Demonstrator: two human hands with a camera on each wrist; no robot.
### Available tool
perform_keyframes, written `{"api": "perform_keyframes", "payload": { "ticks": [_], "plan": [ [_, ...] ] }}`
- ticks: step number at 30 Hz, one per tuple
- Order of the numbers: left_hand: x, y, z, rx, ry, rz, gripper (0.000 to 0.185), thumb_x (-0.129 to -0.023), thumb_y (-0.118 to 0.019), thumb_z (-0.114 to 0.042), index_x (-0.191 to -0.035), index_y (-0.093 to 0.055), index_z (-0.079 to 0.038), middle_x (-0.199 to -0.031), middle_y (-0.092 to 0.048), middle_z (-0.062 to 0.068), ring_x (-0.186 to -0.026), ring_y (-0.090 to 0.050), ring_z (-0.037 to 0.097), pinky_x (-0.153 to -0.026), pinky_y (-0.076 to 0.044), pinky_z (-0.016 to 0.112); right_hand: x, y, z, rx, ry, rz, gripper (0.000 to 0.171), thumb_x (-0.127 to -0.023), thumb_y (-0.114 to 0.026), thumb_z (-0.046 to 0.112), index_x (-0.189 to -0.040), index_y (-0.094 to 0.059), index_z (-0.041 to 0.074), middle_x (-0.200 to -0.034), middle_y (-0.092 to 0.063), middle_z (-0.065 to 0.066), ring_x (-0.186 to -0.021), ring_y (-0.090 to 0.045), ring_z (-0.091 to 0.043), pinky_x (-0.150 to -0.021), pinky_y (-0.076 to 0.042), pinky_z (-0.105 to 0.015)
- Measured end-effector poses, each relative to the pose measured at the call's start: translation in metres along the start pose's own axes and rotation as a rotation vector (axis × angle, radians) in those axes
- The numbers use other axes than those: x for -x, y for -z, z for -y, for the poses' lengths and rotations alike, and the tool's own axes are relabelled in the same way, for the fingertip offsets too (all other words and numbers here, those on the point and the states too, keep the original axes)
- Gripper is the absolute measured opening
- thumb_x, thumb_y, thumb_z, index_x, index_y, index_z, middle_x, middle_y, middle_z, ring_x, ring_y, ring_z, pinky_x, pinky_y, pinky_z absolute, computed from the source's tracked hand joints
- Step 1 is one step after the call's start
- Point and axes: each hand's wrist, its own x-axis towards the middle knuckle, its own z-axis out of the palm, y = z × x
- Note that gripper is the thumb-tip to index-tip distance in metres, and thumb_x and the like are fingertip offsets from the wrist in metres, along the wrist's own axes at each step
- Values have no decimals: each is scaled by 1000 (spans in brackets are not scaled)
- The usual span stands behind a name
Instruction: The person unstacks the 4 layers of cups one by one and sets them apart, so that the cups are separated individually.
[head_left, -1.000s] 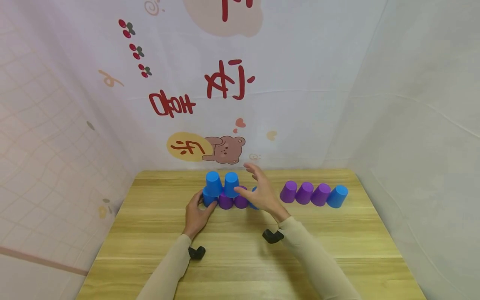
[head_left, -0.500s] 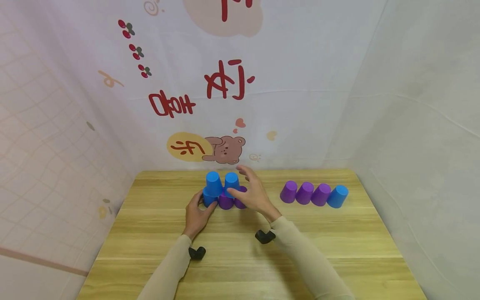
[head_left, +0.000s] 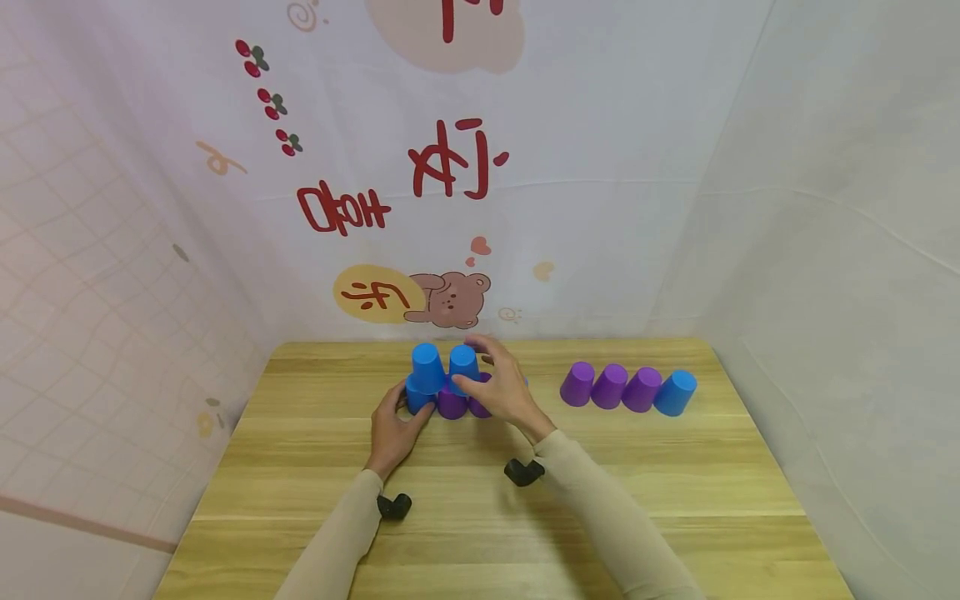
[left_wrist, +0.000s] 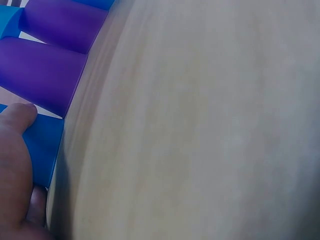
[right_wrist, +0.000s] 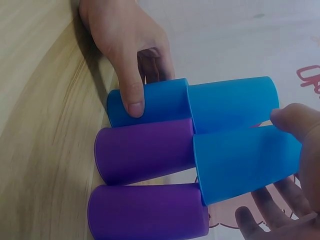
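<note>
Head view: high, looks forward and down across tabletop (head_left: 480,500) toward printed backdrop (head_left: 450,167); far enough to take in both forearms, cup stack (head_left: 450,385), cup row right of stack.

Left wrist view: very close, low beside stack, faces along tabletop (left_wrist: 200,130); stack's bottom cups fill upper-left corner, blurred.

Right wrist view: close, from stack's right side, rolled sideways, faces stack (right_wrist: 190,160) and left hand (right_wrist: 125,45) beyond it.

Shared by all three: stack's bottom row, tabletop beside it.

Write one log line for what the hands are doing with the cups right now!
left hand: holds bottom blue cup | right hand: grips upper blue cup | bottom row: two purple cups | aside: four-cup row
</note>
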Motion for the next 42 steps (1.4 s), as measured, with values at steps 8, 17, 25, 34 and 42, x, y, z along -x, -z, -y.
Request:
{"api": "perform_keyframes", "payload": {
  "ticks": [8, 17, 25, 34, 42],
  "plan": [
    [0, 0, 1, -14, -11, -6, 70, -95, -93, -15, -156, -61, 0, -151, -71, 25, -134, -74, 43, -115, -62, 60, 0, -3, -1, -69, -39, -9, 59, -100, -87, 15, -153, -62, 7, -151, -69, -20, -140, -70, -48, -118, -59, -70],
    [0, 1, -3, 3, -15, 10, 69, -95, -92, -12, -155, -62, 0, -151, -71, 26, -137, -72, 44, -118, -62, 59, -2, -3, -2, -75, -24, -17, 53, -101, -85, 13, -149, -65, 5, -145, -73, -19, -136, -72, -42, -115, -65, -59],
    [1, 2, -5, -11, 1, 8, 69, -95, -92, -10, -156, -61, 1, -151, -70, 27, -137, -72, 45, -118, -61, 60, -2, -1, 1, -79, -22, -20, 52, -101, -85, 13, -149, -66, 4, -144, -73, -20, -136, -72, -43, -114, -64, -62],
    [0, 1, -7, -21, 25, 6, 70, -95, -92, -10, -156, -60, 2, -151, -70, 28, -136, -73, 46, -119, -61, 60, -7, 9, 11, -65, 41, -46, 52, -101, -85, 10, -149, -65, 3, -143, -73, -19, -134, -72, -40, -115, -65, -56],
    [0, 1, -5, -11, 23, 12, 70, -96, -92, -10, -157, -60, 0, -152, -70, 27, -138, -72, 44, -119, -61, 57, -10, 18, 23, -55, 102, -55, 53, -101, -85, 11, -148, -65, 1, -148, -71, -20, -134, -73, -41, -113, -66, -55]
  ]
}}
